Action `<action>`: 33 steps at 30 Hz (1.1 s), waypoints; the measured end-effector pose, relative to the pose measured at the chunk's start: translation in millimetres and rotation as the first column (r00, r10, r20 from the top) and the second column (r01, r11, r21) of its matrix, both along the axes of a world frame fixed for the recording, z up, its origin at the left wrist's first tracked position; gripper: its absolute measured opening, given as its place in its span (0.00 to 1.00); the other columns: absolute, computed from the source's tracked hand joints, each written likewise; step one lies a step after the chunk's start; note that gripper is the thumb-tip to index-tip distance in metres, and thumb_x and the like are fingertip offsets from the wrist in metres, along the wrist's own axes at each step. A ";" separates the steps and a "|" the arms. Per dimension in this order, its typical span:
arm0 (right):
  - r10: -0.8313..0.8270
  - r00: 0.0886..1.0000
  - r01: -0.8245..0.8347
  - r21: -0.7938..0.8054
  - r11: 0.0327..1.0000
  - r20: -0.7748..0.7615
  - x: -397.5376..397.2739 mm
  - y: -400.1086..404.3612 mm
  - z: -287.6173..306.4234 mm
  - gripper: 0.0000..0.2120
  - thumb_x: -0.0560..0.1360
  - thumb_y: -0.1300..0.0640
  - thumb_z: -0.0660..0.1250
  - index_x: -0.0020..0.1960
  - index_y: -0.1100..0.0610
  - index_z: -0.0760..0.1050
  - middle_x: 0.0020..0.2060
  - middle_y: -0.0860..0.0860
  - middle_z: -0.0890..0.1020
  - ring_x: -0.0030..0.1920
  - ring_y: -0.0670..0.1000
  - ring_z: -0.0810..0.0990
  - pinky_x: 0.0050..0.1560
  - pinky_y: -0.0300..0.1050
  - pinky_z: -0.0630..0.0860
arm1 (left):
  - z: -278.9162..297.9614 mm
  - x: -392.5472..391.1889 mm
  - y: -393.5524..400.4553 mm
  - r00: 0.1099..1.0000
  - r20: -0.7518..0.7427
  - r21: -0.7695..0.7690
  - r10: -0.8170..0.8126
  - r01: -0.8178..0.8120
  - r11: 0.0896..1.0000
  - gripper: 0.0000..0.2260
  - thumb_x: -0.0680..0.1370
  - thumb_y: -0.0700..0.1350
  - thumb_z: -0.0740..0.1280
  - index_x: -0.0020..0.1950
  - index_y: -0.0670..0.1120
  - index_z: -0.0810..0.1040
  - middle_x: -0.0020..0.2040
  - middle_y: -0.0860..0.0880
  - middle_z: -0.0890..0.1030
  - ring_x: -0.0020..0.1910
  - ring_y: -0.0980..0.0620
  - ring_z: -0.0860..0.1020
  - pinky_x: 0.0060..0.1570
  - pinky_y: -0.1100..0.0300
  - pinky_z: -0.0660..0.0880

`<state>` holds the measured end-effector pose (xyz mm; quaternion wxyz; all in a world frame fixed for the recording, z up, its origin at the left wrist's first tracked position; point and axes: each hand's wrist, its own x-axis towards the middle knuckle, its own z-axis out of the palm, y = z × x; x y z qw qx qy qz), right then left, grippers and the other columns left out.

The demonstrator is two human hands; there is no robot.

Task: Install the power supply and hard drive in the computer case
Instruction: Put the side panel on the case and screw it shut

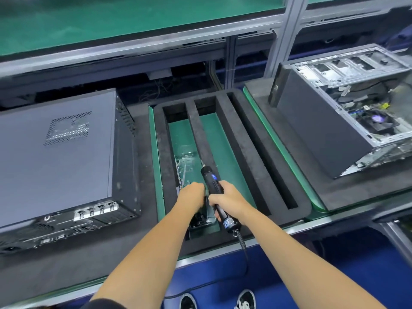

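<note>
My right hand (227,198) grips a black electric screwdriver (214,186), its tip pointing away from me over a black foam tray (245,152). My left hand (191,195) reaches down into the tray's left slot, fingers curled over a metal part (204,217); what it holds is hidden. A thin metal plate (184,166) lies in the same slot. An open computer case (347,112) stands at the right, its insides showing. A closed black case (60,157) lies on its side at the left.
The tray sits on a green pallet (156,166) on a conveyor line. Aluminium posts (281,41) and a green upper shelf run behind. The screwdriver's cable (244,253) hangs over the front edge. My shoes show below.
</note>
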<state>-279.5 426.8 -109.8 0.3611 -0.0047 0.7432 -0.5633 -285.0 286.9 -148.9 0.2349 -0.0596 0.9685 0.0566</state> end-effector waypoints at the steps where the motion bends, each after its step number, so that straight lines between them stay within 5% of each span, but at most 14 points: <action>1: -0.004 1.000 0.004 0.008 1.000 -0.009 0.1 -1.6 -1.5 0.13 0.70 0.65 0.66 0.52 0.60 0.69 0.40 0.56 0.75 0.30 0.54 0.75 0.32 0.46 0.75 | -3.1 3.3 0.6 0.999 0.039 -0.031 -0.039 0.040 0.999 0.10 0.75 0.34 0.61 0.55 0.41 0.75 0.54 0.42 0.78 0.53 0.41 0.79 0.47 0.52 0.73; 4: -0.013 1.000 0.013 0.034 0.999 -0.026 -0.1 -7.2 -6.1 0.18 0.69 0.62 0.68 0.56 0.57 0.65 0.48 0.54 0.72 0.36 0.49 0.71 0.43 0.51 0.73 | -11.8 9.5 5.0 0.988 0.129 -0.068 -0.088 0.097 0.993 0.15 0.76 0.35 0.61 0.63 0.44 0.73 0.60 0.44 0.77 0.58 0.42 0.78 0.51 0.52 0.74; 7: -0.020 0.999 0.021 0.054 0.998 -0.025 -2.7 -10.6 -4.8 0.21 0.68 0.60 0.68 0.58 0.55 0.64 0.51 0.54 0.72 0.36 0.50 0.72 0.41 0.47 0.73 | -21.1 11.8 8.4 0.982 0.141 -0.089 -0.129 0.142 0.986 0.15 0.79 0.38 0.59 0.64 0.46 0.74 0.64 0.47 0.76 0.62 0.45 0.76 0.56 0.53 0.73; 10: -0.029 0.999 0.029 0.048 0.998 -0.016 -2.9 -11.9 -2.9 0.13 0.70 0.62 0.66 0.52 0.56 0.67 0.42 0.56 0.73 0.27 0.53 0.74 0.33 0.46 0.73 | -29.3 15.3 10.2 0.949 0.228 -0.091 -0.216 0.242 0.966 0.18 0.80 0.40 0.59 0.70 0.49 0.71 0.70 0.49 0.71 0.68 0.47 0.70 0.64 0.53 0.70; 15: -0.032 0.999 0.034 0.063 0.997 -0.034 2.5 -12.2 -1.6 0.15 0.71 0.62 0.67 0.54 0.56 0.66 0.42 0.56 0.72 0.25 0.51 0.73 0.28 0.44 0.73 | -31.4 15.4 13.8 0.959 0.195 -0.086 -0.205 0.225 0.971 0.16 0.80 0.40 0.59 0.68 0.47 0.71 0.67 0.47 0.74 0.65 0.46 0.73 0.61 0.53 0.71; 18: -0.031 0.999 0.033 0.072 0.997 -0.035 3.9 -11.1 -1.9 0.17 0.70 0.62 0.67 0.56 0.58 0.67 0.43 0.57 0.73 0.29 0.53 0.73 0.30 0.45 0.73 | -27.1 16.8 13.5 0.978 0.176 -0.032 -0.116 0.124 0.992 0.15 0.80 0.41 0.59 0.67 0.48 0.73 0.65 0.47 0.75 0.65 0.47 0.74 0.59 0.54 0.72; 21: -0.020 0.999 0.022 0.058 0.998 -0.027 4.8 -9.0 0.3 0.15 0.70 0.63 0.67 0.54 0.57 0.67 0.42 0.58 0.74 0.27 0.53 0.74 0.26 0.41 0.72 | -11.2 11.4 12.3 0.984 0.074 0.181 0.162 -0.173 0.968 0.10 0.76 0.37 0.61 0.56 0.42 0.76 0.55 0.42 0.78 0.54 0.42 0.79 0.47 0.54 0.73; 25: -0.010 1.000 0.011 0.014 1.000 -0.008 7.9 -4.6 9.8 0.13 0.68 0.63 0.66 0.51 0.59 0.69 0.39 0.57 0.73 0.26 0.54 0.75 0.27 0.43 0.73 | 21.4 4.3 -3.0 0.866 -0.053 0.537 0.497 -0.395 0.745 0.02 0.73 0.36 0.67 0.40 0.42 0.76 0.42 0.44 0.79 0.41 0.47 0.75 0.38 0.59 0.71; 28: 0.007 1.000 -0.008 -0.040 0.999 -0.018 12.7 -0.9 26.1 0.14 0.65 0.60 0.67 0.49 0.59 0.69 0.35 0.54 0.73 0.27 0.56 0.76 0.29 0.45 0.74 | 52.6 0.6 -22.3 0.661 0.044 0.849 0.749 -0.420 0.321 0.08 0.75 0.35 0.66 0.37 0.43 0.80 0.36 0.46 0.80 0.34 0.52 0.75 0.36 0.62 0.73; 30: 0.032 0.999 -0.034 -0.064 0.997 -0.031 15.5 -2.7 39.9 0.18 0.65 0.60 0.67 0.53 0.63 0.69 0.35 0.53 0.73 0.27 0.56 0.76 0.29 0.46 0.75 | 73.5 -2.4 -35.7 0.556 0.104 0.915 0.825 -0.379 0.140 0.10 0.76 0.33 0.64 0.36 0.42 0.80 0.33 0.47 0.77 0.31 0.53 0.72 0.31 0.66 0.71; 33: 0.090 0.993 -0.096 -0.086 0.992 -0.076 20.1 -14.4 62.7 0.21 0.68 0.61 0.66 0.60 0.59 0.68 0.40 0.55 0.75 0.28 0.54 0.77 0.29 0.46 0.76 | 99.9 -6.1 -51.0 0.486 0.150 0.946 0.861 -0.325 0.018 0.12 0.76 0.33 0.64 0.34 0.42 0.79 0.31 0.47 0.76 0.30 0.53 0.70 0.29 0.66 0.70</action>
